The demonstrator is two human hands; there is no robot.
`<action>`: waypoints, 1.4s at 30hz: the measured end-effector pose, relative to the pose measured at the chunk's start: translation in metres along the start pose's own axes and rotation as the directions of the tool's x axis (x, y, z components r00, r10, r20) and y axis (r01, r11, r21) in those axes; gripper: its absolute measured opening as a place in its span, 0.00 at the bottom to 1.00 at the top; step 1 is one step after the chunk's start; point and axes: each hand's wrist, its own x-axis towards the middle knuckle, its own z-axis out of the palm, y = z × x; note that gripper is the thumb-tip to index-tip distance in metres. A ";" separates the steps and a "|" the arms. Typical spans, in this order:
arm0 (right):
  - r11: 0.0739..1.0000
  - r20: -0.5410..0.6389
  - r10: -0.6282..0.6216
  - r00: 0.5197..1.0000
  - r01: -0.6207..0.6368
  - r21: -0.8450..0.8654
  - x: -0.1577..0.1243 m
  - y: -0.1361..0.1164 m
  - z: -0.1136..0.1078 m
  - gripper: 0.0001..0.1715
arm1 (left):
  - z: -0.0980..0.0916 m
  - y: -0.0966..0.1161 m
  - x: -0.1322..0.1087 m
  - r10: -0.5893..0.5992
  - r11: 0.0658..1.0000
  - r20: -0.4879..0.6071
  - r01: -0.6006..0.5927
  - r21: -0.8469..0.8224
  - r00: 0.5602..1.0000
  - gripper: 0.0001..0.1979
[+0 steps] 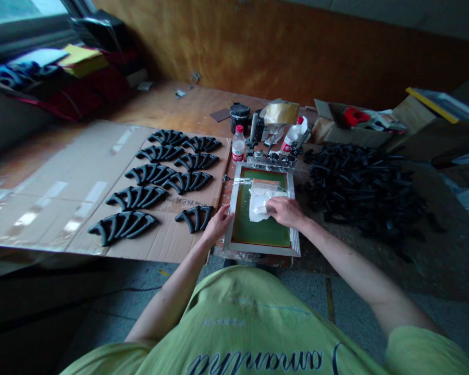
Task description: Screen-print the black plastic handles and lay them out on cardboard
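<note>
A screen printing frame (pixel 234 208) with a silvery border and a green mesh lies flat in front of me. My left hand (pixel 219 224) grips its left edge, fingers closed at the rim. A crumpled white tissue (pixel 258 204) is pinched in my right hand (pixel 286 211) and rests on the mesh. Just beyond the tissue, a wooden-handled squeegee (pixel 266 184) lies across the screen, partly covered by white material. Left of the frame, curved black parts (pixel 195 217) stand in fanned groups on flattened cardboard (pixel 74 182).
A heap of black parts (pixel 367 187) spreads to the right. Behind the frame stand a red-capped bottle (pixel 238 145), a second bottle (pixel 293 136), a dark tub (pixel 239 119) and a tape roll (pixel 280 112). An open carton (pixel 347 133) sits at back right.
</note>
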 end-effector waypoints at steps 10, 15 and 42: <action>0.922 -0.479 0.385 0.789 -0.351 0.163 0.040 0.079 -0.070 0.24 | -0.020 0.071 -0.019 0.175 0.938 0.071 -0.145 -0.315 0.982 0.31; 0.863 -0.360 0.505 0.784 -0.468 0.191 -0.009 0.099 -0.038 0.20 | -0.021 0.143 -0.006 0.381 0.811 -0.070 -0.370 -0.453 0.922 0.31; 0.547 0.089 0.822 0.563 -0.736 -0.398 -0.132 0.170 0.009 0.11 | -0.083 -0.050 -0.009 -0.298 0.949 -0.460 0.209 -0.235 0.836 0.19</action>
